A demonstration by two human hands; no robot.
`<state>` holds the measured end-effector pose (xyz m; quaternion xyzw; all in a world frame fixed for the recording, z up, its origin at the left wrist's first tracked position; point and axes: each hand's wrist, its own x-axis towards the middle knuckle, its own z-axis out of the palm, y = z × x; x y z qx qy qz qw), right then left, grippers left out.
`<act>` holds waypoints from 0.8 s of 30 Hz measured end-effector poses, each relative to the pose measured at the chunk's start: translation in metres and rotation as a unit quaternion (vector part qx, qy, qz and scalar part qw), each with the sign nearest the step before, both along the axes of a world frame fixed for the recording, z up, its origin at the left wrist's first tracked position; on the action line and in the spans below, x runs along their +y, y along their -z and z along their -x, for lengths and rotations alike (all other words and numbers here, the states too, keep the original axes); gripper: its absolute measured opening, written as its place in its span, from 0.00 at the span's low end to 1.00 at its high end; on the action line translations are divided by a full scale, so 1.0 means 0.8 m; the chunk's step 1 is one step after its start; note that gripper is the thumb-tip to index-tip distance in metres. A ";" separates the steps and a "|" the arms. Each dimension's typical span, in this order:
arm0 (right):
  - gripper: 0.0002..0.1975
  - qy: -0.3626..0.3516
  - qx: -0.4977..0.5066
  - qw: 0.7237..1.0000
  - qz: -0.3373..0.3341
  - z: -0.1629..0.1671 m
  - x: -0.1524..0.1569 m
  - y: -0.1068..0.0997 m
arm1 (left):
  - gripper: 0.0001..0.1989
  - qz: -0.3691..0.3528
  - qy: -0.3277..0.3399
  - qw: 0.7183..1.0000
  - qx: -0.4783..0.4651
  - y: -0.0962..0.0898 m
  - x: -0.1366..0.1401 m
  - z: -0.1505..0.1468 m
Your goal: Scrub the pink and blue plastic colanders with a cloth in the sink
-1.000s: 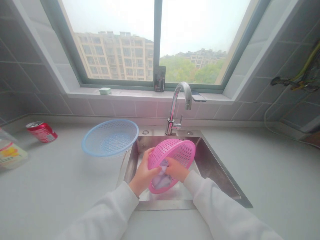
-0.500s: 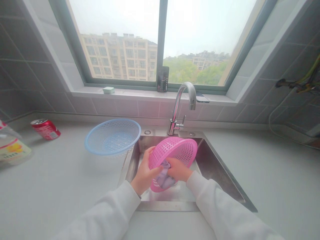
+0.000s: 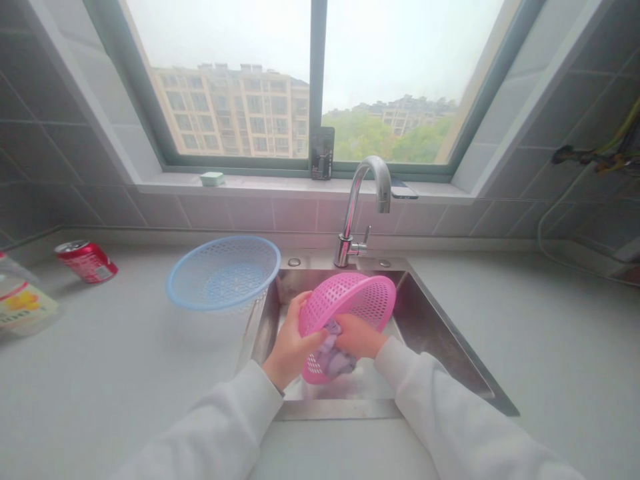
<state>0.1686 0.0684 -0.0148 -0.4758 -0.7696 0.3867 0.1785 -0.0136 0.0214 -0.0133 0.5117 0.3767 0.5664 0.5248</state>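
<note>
A pink plastic colander (image 3: 377, 297) is tilted on its side over the steel sink (image 3: 440, 340), its open mouth turned to the right. My left hand (image 3: 293, 343) grips its left rim, thumb on the inside and fingers behind the perforated wall. Inside the colander, my right hand (image 3: 360, 335) is closed on a crumpled lavender cloth (image 3: 335, 360) pressed against the inner wall. Part of the cloth hangs down by the lower rim. The right fingertips are hidden in the cloth.
A blue colander (image 3: 225, 277) stands on the counter left of the sink. Behind the sink rises a chrome faucet (image 3: 373, 173). A red can (image 3: 87, 262) and a clear labelled bottle (image 3: 25, 303) are at far left. A phone (image 3: 404, 190) lies on the windowsill.
The cloth has shifted and bunched slightly under my right hand. Both hands keep their hold, and the colander stays almost in place. The view has moved a little.
</note>
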 end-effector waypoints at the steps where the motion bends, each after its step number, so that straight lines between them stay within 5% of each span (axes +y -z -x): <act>1: 0.12 -0.019 0.059 0.998 0.029 0.005 -0.003 -0.003 | 0.39 0.001 0.002 1.000 0.003 -0.001 0.000 0.001; 5: 0.18 -0.030 0.205 0.974 0.091 0.013 -0.008 -0.014 | 0.40 0.002 -0.007 1.000 -0.008 -0.004 0.001 0.003; 9: 0.15 0.005 0.018 0.999 0.033 0.003 -0.001 -0.009 | 0.38 0.016 0.002 1.000 -0.022 -0.002 0.001 0.001; 13: 0.13 0.028 -0.100 0.995 -0.005 -0.005 0.003 -0.004 | 0.39 0.007 0.012 1.000 -0.001 -0.001 0.000 -0.002; 20: 0.14 -0.054 0.098 0.991 0.076 0.007 -0.008 -0.020 | 0.40 0.010 0.034 0.999 -0.026 0.002 0.003 -0.001; 24: 0.16 -0.035 0.050 0.997 0.040 0.005 -0.006 -0.018 | 0.40 0.000 0.040 0.999 -0.027 0.001 0.002 0.000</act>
